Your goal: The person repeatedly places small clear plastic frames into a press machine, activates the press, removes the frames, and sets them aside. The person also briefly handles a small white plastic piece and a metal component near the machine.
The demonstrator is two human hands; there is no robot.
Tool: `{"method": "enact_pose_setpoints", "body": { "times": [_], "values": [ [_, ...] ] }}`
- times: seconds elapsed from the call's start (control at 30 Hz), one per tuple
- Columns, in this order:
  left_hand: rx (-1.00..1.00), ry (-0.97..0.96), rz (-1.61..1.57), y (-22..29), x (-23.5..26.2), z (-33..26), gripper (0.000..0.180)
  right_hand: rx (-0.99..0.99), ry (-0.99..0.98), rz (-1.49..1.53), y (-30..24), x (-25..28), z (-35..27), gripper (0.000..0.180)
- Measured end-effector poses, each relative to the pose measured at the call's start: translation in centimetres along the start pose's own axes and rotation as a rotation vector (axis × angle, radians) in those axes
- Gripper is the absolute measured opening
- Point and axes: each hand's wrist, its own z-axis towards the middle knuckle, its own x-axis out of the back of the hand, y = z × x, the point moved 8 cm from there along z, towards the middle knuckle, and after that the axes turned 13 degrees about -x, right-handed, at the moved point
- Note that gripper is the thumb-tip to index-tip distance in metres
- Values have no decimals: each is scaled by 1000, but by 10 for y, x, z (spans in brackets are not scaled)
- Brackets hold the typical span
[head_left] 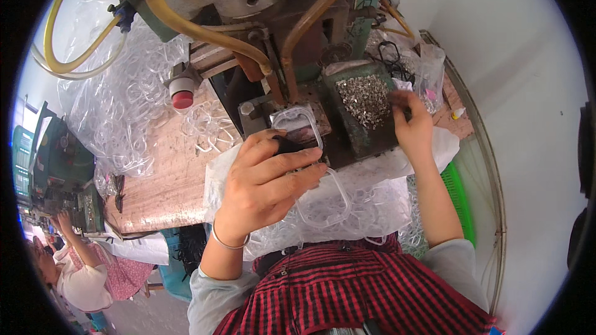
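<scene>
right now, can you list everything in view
press machine: 1, green-grey, top centre
hoses: several, yellow, at press
push button: 1, red, left of press
metal pieces: many, silver, in tray
tray: 1, green, right of press
plastic loops: many, clear, left and centre
workbench: 1, brown, left
basket: 1, green, right
second machine: 1, green, far left
co-worker: 1, pink-white clothes, lower left
left hand: 1, pale sleeve, at loops
right hand: 1, pale sleeve, at tray

Clear plastic frame (316, 129), rounded-rect, open ctr, is leaning tilted at L hand (264, 177) fingertips. 2nd clear frame (346, 197) is showing just below, partly hidden. Sm. silvery metal pcs (366, 100) are lying piled loose in dk green tray (367, 142), R side.
</scene>
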Motion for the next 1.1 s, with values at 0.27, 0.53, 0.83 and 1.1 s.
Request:
{"method": "enact_pose_setpoints", "body": {
  "times": [0.27, 0.53, 0.83, 1.1],
  "values": [
    [6, 55, -32, -2, -4, -13, 26, 113, -19, -503, -21, -20, -34, 13],
    [144, 147, 199, 30, 26, -60, 31, 41, 81, -387, -28, -45, -9, 12],
    [495, -45, 635, -124, 77, -120, 26, 40, 43, -62, -28, -38, -9, 20],
    [537, -459, 501, -193, 34, -161, 32, -54, 73, 40, -10, -4, -37, 10]
  ]
}}
